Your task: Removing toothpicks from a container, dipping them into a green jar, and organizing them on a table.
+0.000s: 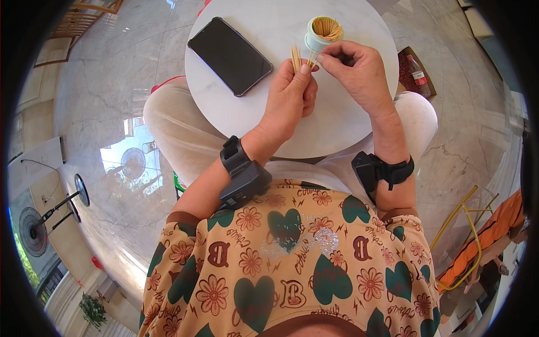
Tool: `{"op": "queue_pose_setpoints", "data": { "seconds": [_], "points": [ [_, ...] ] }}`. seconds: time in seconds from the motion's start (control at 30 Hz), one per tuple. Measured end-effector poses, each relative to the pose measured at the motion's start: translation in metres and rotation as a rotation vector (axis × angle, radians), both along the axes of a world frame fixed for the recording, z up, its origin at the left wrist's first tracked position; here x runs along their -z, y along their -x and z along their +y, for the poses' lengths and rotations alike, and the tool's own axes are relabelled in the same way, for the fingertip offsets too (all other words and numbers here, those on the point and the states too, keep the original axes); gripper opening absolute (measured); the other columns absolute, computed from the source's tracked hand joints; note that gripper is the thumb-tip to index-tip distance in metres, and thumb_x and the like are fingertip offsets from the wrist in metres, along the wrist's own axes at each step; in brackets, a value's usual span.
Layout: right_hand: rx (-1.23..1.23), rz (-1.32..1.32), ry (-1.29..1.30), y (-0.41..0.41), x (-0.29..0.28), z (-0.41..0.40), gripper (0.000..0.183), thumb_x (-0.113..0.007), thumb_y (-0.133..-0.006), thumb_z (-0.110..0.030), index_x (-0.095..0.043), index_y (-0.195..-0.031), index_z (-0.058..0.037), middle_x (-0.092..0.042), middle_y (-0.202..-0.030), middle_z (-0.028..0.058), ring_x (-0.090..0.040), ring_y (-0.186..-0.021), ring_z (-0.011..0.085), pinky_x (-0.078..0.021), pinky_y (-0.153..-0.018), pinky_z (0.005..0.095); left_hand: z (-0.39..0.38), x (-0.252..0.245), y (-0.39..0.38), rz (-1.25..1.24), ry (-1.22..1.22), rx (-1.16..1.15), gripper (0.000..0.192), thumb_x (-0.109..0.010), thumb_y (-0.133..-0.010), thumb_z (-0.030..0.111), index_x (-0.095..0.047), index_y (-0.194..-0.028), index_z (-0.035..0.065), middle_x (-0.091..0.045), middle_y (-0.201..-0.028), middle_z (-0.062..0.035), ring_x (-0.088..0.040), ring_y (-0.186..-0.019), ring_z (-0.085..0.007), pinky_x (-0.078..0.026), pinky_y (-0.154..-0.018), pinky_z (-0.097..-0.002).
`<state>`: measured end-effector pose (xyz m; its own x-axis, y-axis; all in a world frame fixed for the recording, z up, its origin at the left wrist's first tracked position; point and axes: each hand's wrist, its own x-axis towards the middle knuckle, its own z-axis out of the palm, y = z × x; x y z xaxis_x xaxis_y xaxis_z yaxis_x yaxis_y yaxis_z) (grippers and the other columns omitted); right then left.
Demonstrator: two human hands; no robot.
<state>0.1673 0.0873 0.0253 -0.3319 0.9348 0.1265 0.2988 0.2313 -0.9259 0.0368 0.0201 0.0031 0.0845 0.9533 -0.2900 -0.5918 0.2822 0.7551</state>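
My left hand [292,90] is closed around a bundle of wooden toothpicks [295,57], whose tips stick up past the thumb. A few more toothpicks fan out to the right of that thumb. My right hand [358,69] reaches in from the right, thumb and forefinger pinched at the end of one of these fanned toothpicks. Just beyond it stands a pale green toothpick holder [312,41], packed with many toothpicks [327,28]. Both hands are over the round white table [269,135]. My right fingers partly hide the holder's lower side.
A tablet or large phone [230,54] with a dark screen lies on the table's left. On the floor to the right, a box [430,93] holds a plastic bottle [417,78]. A standing fan [33,231] is far left; a yellow metal frame [478,244] is at right.
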Motion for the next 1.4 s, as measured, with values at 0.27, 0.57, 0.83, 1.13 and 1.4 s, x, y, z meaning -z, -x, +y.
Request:
{"op": "queue_pose_setpoints", "data": {
  "seconds": [0.27,0.57,0.83,1.13,1.4],
  "points": [
    [0.251,0.244,-0.404,-0.004,-0.012,0.007,0.008,-0.068,-0.077,-0.008,-0.065,-0.081,-0.001,-0.06,-0.067,-0.0018,-0.05,-0.058,0.0029,-0.0412,-0.054,0.0173,0.0,0.003,0.0,-0.019,-0.002,0.017,0.02,-0.038,-0.098,0.026,-0.046,-0.097,0.0069,-0.036,-0.06,0.0026,-0.023,-0.045,-0.0047,-0.02,-0.04,-0.0199],
    [0.263,-0.106,-0.579,0.004,-0.014,0.004,0.014,-0.072,-0.075,-0.008,-0.065,-0.086,-0.0033,-0.055,-0.065,-0.0038,-0.045,-0.055,0.0029,-0.0382,-0.051,0.0173,0.0,0.003,0.001,-0.035,-0.048,0.052,0.021,-0.039,-0.098,0.026,-0.046,-0.098,0.0065,-0.036,-0.06,0.0026,-0.023,-0.045,-0.0047,-0.02,-0.039,-0.02],
    [0.082,-0.122,-0.404,0.001,-0.011,-0.004,0.013,-0.07,-0.076,-0.013,-0.064,-0.076,-0.0012,-0.061,-0.063,0.0024,-0.052,-0.052,0.0058,-0.0415,-0.05,0.0194,-0.002,0.005,0.001,-0.045,-0.057,0.044,0.021,-0.038,-0.098,0.026,-0.047,-0.098,0.007,-0.035,-0.06,0.0028,-0.023,-0.045,-0.0046,-0.019,-0.039,-0.0201],
    [0.002,0.002,-0.105,0.001,-0.005,-0.003,0.013,-0.068,-0.077,-0.013,-0.064,-0.077,-0.0005,-0.06,-0.061,0.001,-0.049,-0.053,0.0054,-0.041,-0.051,0.0204,-0.002,0.001,-0.001,-0.028,-0.014,0.007,0.021,-0.037,-0.098,0.026,-0.047,-0.097,0.0071,-0.035,-0.06,0.0028,-0.023,-0.046,-0.005,-0.02,-0.039,-0.0204],
    [0.394,0.236,-0.525,-0.007,-0.015,0.009,0.009,-0.071,-0.078,-0.006,-0.065,-0.082,-0.0009,-0.06,-0.069,-0.0043,-0.05,-0.06,0.0013,-0.0408,-0.055,0.0155,-0.002,0.003,-0.002,-0.024,-0.051,0.057,0.022,-0.037,-0.098,0.026,-0.046,-0.097,0.0065,-0.036,-0.06,0.0026,-0.023,-0.046,-0.005,-0.02,-0.039,-0.0204]
  ]
}}
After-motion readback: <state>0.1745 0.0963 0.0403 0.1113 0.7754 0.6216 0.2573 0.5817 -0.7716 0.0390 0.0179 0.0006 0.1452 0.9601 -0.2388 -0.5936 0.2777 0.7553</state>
